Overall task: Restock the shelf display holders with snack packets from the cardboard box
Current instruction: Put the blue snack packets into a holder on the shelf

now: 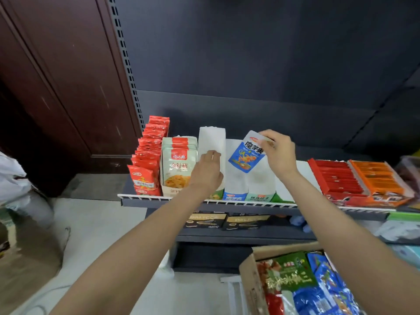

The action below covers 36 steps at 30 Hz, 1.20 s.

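- Blue-and-white snack packet (246, 155) was up over the white display holders (236, 171) on the shelf (204, 202), tilted, pinched at its top edge by the right hand (278, 153).
- Left hand (208, 171) rested on the tall white holder (212, 142) – fingers curled at its side; a real grip, couldn't tell.
- Red packets (147, 162) and mushroom packets (178, 164) filled the leftmost slots.
- Cardboard box (252, 280) sat bottom right – packets inside.

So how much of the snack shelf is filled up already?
Two left holders look full: red packets and green-white packets. The right hand holds a blue packet over white holders that look empty. The cardboard box still holds many packets.
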Tool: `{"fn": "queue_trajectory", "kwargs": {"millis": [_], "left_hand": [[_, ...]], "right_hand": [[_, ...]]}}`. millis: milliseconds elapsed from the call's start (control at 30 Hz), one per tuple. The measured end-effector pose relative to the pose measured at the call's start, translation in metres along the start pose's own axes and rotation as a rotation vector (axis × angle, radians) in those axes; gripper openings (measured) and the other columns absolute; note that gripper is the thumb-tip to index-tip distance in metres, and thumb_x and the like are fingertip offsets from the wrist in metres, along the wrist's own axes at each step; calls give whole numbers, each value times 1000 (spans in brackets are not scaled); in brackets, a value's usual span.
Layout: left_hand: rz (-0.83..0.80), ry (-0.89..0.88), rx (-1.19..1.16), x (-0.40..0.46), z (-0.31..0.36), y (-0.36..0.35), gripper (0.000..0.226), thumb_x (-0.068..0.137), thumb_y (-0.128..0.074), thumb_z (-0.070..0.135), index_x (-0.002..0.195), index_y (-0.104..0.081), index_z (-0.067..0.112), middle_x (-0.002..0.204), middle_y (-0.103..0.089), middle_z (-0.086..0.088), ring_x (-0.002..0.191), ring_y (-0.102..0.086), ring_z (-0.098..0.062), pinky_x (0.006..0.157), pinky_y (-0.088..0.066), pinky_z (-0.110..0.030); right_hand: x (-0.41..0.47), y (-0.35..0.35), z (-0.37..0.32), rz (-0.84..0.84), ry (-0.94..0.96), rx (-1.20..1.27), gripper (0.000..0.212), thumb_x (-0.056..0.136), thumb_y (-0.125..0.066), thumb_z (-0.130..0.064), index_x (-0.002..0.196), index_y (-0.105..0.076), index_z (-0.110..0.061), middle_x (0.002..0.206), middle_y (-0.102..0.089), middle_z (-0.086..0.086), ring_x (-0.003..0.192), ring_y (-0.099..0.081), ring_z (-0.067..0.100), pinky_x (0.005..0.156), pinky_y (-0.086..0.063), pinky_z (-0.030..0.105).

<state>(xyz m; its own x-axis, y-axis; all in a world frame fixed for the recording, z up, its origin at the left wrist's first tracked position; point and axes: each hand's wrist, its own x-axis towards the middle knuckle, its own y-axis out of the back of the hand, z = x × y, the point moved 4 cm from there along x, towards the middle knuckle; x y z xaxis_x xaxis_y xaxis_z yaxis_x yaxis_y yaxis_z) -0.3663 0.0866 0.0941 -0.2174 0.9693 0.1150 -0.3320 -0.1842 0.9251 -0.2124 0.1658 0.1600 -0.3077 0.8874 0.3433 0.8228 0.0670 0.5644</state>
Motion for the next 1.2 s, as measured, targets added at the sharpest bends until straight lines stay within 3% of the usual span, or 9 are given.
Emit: {"fn": "queue_trajectory", "kwargs": {"millis": [100, 167, 333, 467, 600, 767, 900, 1100, 1200], "left_hand": [[30, 79, 38, 35, 5, 5, 71, 91, -58, 18, 148, -17, 9, 156, -17, -8, 143, -18, -23, 113, -24, -33], [8, 93, 85, 54, 7, 5, 81, 89, -62, 25, 150, -11, 9, 158, -10, -7, 145, -10, -22, 116, -17, -34], [-60, 80, 191, 87, 7, 3, 85, 88, -61, 30, 151, -7, 12, 160, -2, -4, 147, 3, -21, 118, -4, -37], [-78, 56, 301, 101, 5, -1, 75, 90, -56, 33, 150, -15, 14, 158, -12, -3, 147, -3, -21, 118, -4, -44], [-4, 34, 254, 108, 1, 1, 66, 90, -56, 29, 147, -26, 17, 154, -26, -1, 144, -17, -20, 117, -11, -39], [49, 2, 209, 109, -6, 2, 58, 91, -53, 25, 145, -31, 19, 152, -30, 1, 141, -22, -18, 115, -15, -36], [49, -7, 191, 112, -11, 2, 56, 92, -52, 25, 144, -32, 21, 151, -31, 2, 141, -23, -18, 116, -13, -36], [50, -27, 189, 112, -11, 3, 55, 93, -52, 25, 144, -33, 21, 152, -31, 2, 141, -23, -18, 117, -12, -37], [52, -41, 199, 110, -11, 5, 54, 94, -50, 25, 145, -32, 22, 153, -28, 1, 142, -22, -19, 117, -12, -36]], "right_hand": [[29, -18, 13, -97, 47, -30, 18, 92, -50, 0, 94, -67, -4, 86, -64, 0, 76, -58, 8, 57, -39, 5], [45, -29, 21, -148, 67, -34, 18, 91, -51, 0, 94, -68, -3, 87, -65, 0, 80, -59, 10, 61, -40, 11], [77, -53, 43, -308, 111, -90, 18, 87, -54, 3, 89, -71, -4, 83, -67, 3, 75, -57, 11, 59, -40, 13], [95, -69, 58, -397, 107, -186, 14, 87, -59, -4, 92, -72, -8, 86, -65, -1, 81, -59, 16, 72, -46, 28], [104, -85, 64, -448, 23, -254, 13, 89, -57, -13, 90, -70, -16, 88, -70, 3, 83, -64, 22, 75, -54, 40], [115, -92, 64, -439, -20, -288, 5, 88, -61, -11, 90, -61, -16, 88, -66, 4, 80, -62, 20, 67, -51, 33], [124, -94, 59, -512, -114, -294, 6, 84, -67, -11, 90, -66, -10, 87, -64, 5, 77, -61, 17, 56, -44, 20], [125, -94, 56, -587, -151, -339, 21, 85, -67, -12, 106, -63, -8, 105, -67, 11, 85, -64, 19, 61, -49, 20], [119, -95, 54, -576, -144, -319, 31, 85, -67, -11, 115, -60, -10, 112, -65, 9, 96, -64, 21, 74, -51, 26]]}}
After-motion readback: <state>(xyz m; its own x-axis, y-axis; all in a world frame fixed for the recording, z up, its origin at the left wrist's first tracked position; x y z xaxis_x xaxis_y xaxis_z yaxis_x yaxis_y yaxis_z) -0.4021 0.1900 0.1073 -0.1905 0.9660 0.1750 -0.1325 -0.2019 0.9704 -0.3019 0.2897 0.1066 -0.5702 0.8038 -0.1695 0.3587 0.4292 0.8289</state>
